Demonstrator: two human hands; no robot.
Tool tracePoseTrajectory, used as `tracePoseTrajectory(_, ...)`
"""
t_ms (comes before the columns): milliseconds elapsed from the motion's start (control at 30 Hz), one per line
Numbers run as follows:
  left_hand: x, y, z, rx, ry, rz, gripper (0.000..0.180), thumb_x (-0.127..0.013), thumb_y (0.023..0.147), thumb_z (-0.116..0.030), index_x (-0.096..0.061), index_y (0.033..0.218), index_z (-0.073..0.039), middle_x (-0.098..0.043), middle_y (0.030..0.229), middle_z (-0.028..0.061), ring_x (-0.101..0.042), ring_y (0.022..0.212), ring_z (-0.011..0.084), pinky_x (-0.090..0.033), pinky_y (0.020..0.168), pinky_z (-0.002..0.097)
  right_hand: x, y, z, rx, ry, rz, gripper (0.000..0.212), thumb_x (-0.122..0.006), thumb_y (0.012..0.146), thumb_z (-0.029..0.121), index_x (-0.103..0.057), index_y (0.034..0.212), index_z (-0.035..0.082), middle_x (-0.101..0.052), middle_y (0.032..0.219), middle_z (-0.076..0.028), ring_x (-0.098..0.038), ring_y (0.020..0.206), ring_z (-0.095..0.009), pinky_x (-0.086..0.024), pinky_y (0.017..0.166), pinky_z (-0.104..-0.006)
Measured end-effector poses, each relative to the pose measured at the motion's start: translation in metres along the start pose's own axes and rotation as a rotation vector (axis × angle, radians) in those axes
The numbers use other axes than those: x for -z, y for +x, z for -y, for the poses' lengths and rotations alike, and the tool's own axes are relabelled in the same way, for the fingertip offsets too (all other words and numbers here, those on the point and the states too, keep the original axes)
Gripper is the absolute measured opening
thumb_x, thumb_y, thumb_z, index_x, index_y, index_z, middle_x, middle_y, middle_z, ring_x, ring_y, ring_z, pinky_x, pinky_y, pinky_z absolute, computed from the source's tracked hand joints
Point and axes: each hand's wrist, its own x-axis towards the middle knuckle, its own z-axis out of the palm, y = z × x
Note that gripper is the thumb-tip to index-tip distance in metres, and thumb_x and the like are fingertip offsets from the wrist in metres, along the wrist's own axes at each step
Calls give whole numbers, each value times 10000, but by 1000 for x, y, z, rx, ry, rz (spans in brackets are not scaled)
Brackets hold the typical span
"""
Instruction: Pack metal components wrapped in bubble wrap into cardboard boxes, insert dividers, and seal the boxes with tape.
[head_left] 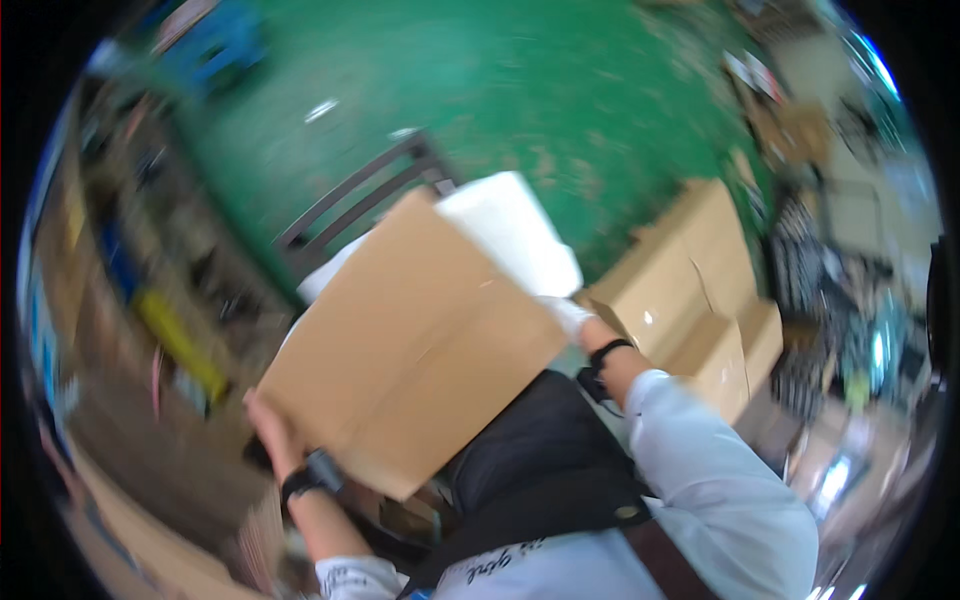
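Note:
A brown cardboard sheet with a crease across it spans the space between my hands, tilted in front of my dark-clad lap. At its left edge, my left hand grips it, with most of the fingers hidden underneath. My right hand, covered in something white like a glove, closes on the sheet's right edge; its fingers are blurred and partly hidden. Beyond the sheet, white flat material lies over a dark slatted chair. Whether the cardboard is one layer or a folded carton, I cannot tell.
Cardboard boxes stand close to my right arm. A cluttered shelf or bench runs along the left, with a yellow strip on it. A blue stool stands far left on the green floor.

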Motion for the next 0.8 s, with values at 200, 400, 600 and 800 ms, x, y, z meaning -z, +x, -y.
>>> tracePoseTrajectory(200,47,39,-16,275,-57,-291,542,-437,935,-521,-543,1303,-138,-548,1334,71,-519,1215,283,-468,929,460,-32,13,6,29,-859,-503,528,-594,857,502,-697,1089,39,-684,1085,-185,-644,1009,-306,-490,906,-359)
tracePoseTrajectory(400,30,29,-20,275,130,-239,577,-489,883,-527,-543,1294,-126,-552,1317,101,-524,1193,296,-461,924,489,-4,17,-21,-54,-966,-506,576,-443,893,566,-672,1154,106,-657,1124,-207,-631,1035,-390,-494,913,-444)
tracePoseTrajectory(600,-47,31,-39,181,135,-111,423,-441,974,-337,-542,1273,-55,-571,1285,118,-542,1177,242,-458,968,383,25,-32,-108,97,-543,-430,470,-470,965,428,-641,1167,39,-659,1159,-153,-629,1028,-275,-468,932,-374)
tracePoseTrajectory(800,-34,35,-43,89,-80,78,452,-493,939,-359,-554,1255,-41,-558,1308,107,-520,1219,247,-415,1039,391,9,-6,-85,-59,35,-121,489,-505,982,412,-582,1229,-3,-634,1153,-85,-597,1011,-155,-472,899,-296)
